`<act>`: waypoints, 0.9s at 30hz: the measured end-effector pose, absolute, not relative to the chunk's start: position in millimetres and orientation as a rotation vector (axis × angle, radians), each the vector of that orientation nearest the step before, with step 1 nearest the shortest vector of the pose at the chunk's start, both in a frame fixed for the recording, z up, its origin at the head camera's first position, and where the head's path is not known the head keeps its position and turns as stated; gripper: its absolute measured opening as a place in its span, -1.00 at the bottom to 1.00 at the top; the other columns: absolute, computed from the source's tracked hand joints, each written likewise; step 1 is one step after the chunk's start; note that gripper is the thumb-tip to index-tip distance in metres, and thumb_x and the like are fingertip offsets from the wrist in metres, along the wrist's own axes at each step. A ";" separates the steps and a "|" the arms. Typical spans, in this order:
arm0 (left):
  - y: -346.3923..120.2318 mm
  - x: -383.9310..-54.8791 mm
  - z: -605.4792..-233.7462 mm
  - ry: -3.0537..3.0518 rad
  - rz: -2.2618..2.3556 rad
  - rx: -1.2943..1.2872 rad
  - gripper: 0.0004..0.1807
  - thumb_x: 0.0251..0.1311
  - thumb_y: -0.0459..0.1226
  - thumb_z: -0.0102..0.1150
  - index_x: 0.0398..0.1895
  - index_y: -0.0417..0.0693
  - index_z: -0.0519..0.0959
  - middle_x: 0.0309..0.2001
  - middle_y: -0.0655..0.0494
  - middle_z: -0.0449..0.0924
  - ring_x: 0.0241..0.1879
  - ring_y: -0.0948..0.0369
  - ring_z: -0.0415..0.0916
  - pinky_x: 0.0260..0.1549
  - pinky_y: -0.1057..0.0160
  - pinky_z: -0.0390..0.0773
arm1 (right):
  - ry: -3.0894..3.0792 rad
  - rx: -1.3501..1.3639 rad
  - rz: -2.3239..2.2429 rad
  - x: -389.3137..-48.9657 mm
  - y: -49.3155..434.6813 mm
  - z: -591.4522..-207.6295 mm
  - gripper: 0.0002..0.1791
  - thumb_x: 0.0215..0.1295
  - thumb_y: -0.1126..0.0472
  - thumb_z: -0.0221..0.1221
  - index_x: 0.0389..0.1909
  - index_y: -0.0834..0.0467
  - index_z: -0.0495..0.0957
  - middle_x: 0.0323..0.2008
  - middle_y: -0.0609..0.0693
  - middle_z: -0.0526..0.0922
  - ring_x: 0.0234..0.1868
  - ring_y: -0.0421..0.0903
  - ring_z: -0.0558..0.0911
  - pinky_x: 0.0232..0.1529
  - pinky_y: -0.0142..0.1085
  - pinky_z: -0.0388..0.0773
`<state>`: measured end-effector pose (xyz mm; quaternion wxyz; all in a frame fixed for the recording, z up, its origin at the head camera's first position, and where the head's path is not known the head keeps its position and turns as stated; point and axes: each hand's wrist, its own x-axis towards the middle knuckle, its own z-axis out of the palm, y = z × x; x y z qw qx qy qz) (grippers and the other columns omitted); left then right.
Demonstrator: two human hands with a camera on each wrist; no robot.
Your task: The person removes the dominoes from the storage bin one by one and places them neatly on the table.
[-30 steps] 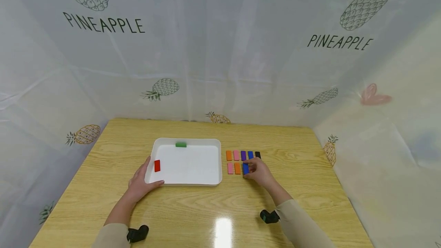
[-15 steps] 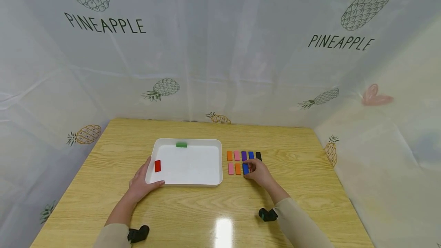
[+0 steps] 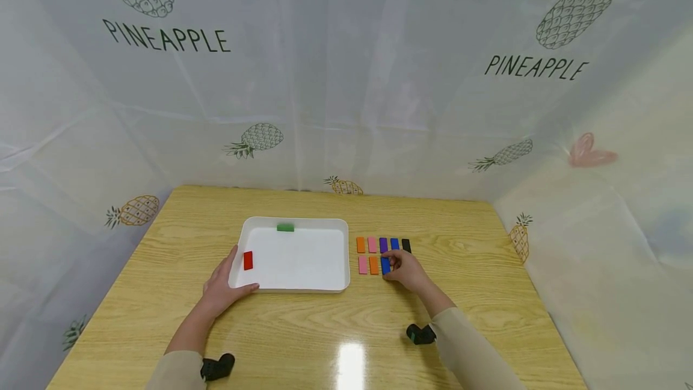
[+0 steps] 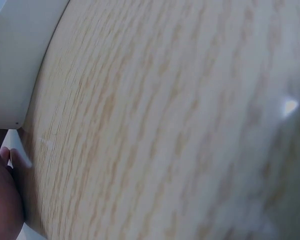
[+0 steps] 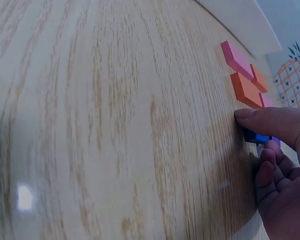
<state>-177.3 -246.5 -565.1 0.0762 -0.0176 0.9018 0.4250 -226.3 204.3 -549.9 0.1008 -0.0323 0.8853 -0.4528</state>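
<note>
At the left, my left hand (image 3: 219,286) rests on the corner of a white tray (image 3: 292,289), its fingers spread along the left side and the thumb at the front rim. In the left wrist view only part of that hand shows beside the tray wall (image 4: 15,75). My right hand (image 3: 406,271) pinches a small blue block (image 3: 385,266) between thumb and fingers, low at the table. The right wrist view shows the thumb covering part of this block (image 5: 260,137). Inside the tray lie a red block (image 3: 248,260) and, by the back wall, a green block (image 3: 285,227).
Right of the tray, a pink block (image 3: 363,265) and an orange block (image 3: 374,266) stand in the front row. Behind them runs a row with orange (image 3: 360,245), pink, purple, blue and black (image 3: 406,246) blocks. A pineapple-print curtain (image 3: 346,77) surrounds the wooden table (image 3: 303,330).
</note>
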 end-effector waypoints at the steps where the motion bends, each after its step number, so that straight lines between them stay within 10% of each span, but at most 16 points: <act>1: -246.4 -177.3 -565.0 2.702 1.272 -0.053 0.30 -0.01 0.08 0.43 0.58 0.08 -0.33 0.49 -0.37 -0.24 0.43 -0.33 -0.33 0.23 -0.38 -0.29 | 2.613 -0.095 -1.339 -226.4 204.6 -549.7 -0.51 -0.01 0.50 0.41 0.01 0.27 0.59 -0.40 0.03 0.40 -0.43 -0.07 0.33 -0.45 -0.29 0.30; 27: -246.7 -176.7 -563.9 2.703 1.264 -0.046 0.30 0.00 0.09 0.43 0.58 0.10 -0.33 0.49 -0.34 -0.25 0.43 -0.33 -0.33 0.22 -0.40 -0.29 | 2.611 -0.158 -1.332 -229.7 200.6 -538.0 -0.49 0.01 0.48 0.40 0.06 0.26 0.59 -0.28 0.10 0.41 -0.37 -0.05 0.31 -0.42 -0.27 0.29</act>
